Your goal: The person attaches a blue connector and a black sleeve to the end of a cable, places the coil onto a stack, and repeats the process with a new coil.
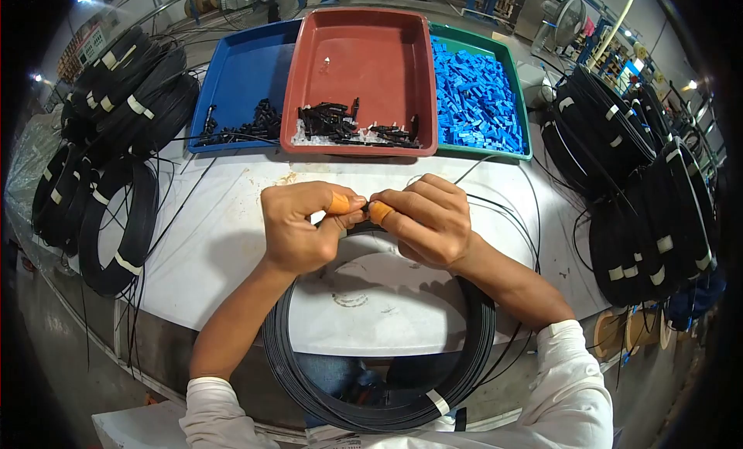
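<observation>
My left hand [303,226] and my right hand [430,223] meet over the middle of the table, both closed in a pinch. Between the fingertips shows a small black part [366,208], mostly hidden by the fingers and thumbs. Orange tape wraps a digit on each hand. Below my forearms lies a coil of black cable [481,333], bound with a white band [438,402] and reaching past the table's front edge toward my lap. Loose cable [511,215] curves out to the right of my right hand.
Behind my hands stand a red tray [364,20] with black pieces, a blue tray [249,62] with small black parts, and a green tray [523,124] full of blue pieces. Stacked black cable coils [128,209] flank the left side; more coils [646,225] hang at right.
</observation>
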Tool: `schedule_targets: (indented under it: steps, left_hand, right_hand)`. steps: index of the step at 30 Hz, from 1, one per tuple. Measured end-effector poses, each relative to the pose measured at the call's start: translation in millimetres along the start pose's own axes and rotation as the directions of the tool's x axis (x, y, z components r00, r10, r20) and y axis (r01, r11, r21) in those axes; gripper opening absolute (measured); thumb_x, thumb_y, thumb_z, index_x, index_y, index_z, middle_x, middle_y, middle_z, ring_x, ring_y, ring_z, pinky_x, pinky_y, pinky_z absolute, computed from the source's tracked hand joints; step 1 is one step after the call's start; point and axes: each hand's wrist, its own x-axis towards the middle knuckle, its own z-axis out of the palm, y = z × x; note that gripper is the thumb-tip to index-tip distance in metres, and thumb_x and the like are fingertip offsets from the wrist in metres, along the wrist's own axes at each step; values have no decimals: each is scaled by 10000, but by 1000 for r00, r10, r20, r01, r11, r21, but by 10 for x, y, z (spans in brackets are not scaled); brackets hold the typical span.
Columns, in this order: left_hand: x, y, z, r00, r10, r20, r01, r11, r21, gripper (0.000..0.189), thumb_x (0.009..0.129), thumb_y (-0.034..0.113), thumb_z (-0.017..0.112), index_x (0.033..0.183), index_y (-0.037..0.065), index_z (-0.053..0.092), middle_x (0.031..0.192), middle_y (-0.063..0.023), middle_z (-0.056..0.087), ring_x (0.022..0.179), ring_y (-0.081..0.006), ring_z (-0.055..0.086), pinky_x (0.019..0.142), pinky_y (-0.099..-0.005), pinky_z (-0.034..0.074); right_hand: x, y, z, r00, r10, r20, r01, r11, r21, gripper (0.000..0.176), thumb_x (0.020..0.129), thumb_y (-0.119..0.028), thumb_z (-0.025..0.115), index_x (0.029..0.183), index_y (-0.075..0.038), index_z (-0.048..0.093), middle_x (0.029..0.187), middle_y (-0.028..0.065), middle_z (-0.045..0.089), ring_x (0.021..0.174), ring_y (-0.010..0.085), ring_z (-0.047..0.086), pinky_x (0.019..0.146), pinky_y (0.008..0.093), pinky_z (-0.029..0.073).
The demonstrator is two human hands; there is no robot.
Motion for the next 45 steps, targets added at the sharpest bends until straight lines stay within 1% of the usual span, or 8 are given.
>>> schedule_targets:
  steps: [7, 13, 17, 23, 31, 37, 39, 45]
  left_hand:
    - [62, 38, -1, 865, 491, 102, -473, 731, 492, 124, 671, -113, 670, 713, -1, 701, 720, -105, 718, 597, -151, 694, 523, -254, 521]
    - [104, 8, -54, 844, -533, 66, 530, 807, -259, 65, 804, -128, 667, 845, -83, 689, 756, -149, 710, 653, -195, 718, 541, -269, 585]
    - [31, 47, 34, 947, -322, 6, 322, 946, -38, 55, 792, -132, 666, 811, -81, 671, 756, -151, 713, 644, -185, 714, 529, -273, 583]
    - [85, 79, 16, 781, 619, 85, -572, 654, 495, 204, 647, -152, 633, 742, 23, 680, 718, -116, 711, 576, -228, 695, 516, -284, 552]
    - [112, 56, -22, 883, -468, 46, 466, 858, -217, 183, 736, -175, 585, 808, -63, 709, 715, -143, 717, 636, -182, 719, 564, -281, 579]
    - [51, 25, 8, 960, 278, -7, -256, 892, 372, 176, 676, -162, 609, 785, -54, 695, 744, -168, 714, 628, -232, 719, 546, -294, 574]
    - [97, 53, -44, 753, 632, 183, -640, 640, 426, 162, 655, -150, 619, 765, -55, 691, 767, -181, 719, 628, -254, 720, 569, -295, 580]
    - [39, -85, -1, 993, 79, -84, -67, 989, 132, 158, 768, -186, 590, 803, -68, 689, 755, -146, 714, 656, -189, 716, 576, -275, 584]
  right_hand:
    - [41, -34, -2, 486, 660, 574, -807, 87, 584, 106, 812, 116, 700, 868, 47, 643, 862, 107, 739, 806, 91, 681, 673, 261, 552]
    - [35, 42, 91, 969, 237, 70, -246, 952, 183, 279, 619, 41, 741, 873, -42, 660, 799, 68, 701, 656, 224, 624, 547, 355, 479]
    - [35, -18, 28, 991, 98, 86, -104, 993, 63, 262, 594, 50, 739, 832, -35, 665, 819, 73, 712, 660, 223, 644, 565, 337, 505]
    - [103, -19, -35, 382, 640, 666, -754, -201, 626, 127, 772, 100, 725, 798, 34, 620, 803, 145, 720, 717, 138, 697, 610, 288, 560]
    - [83, -36, 51, 963, 247, 107, -261, 955, 140, 275, 624, 149, 677, 848, -12, 669, 779, 102, 693, 636, 233, 645, 535, 328, 509]
    - [40, -70, 25, 762, 595, 255, -643, 648, 409, 194, 745, 108, 703, 890, -15, 668, 764, 87, 694, 636, 129, 637, 542, 269, 502]
    - [83, 21, -44, 364, 601, 711, -801, -186, 568, 135, 813, 68, 735, 913, 34, 651, 825, 105, 723, 727, 115, 677, 631, 261, 551]
    - [93, -43, 60, 737, 606, 301, -663, 557, 500, 207, 739, 81, 767, 908, 15, 666, 804, 105, 707, 655, 142, 644, 587, 300, 525]
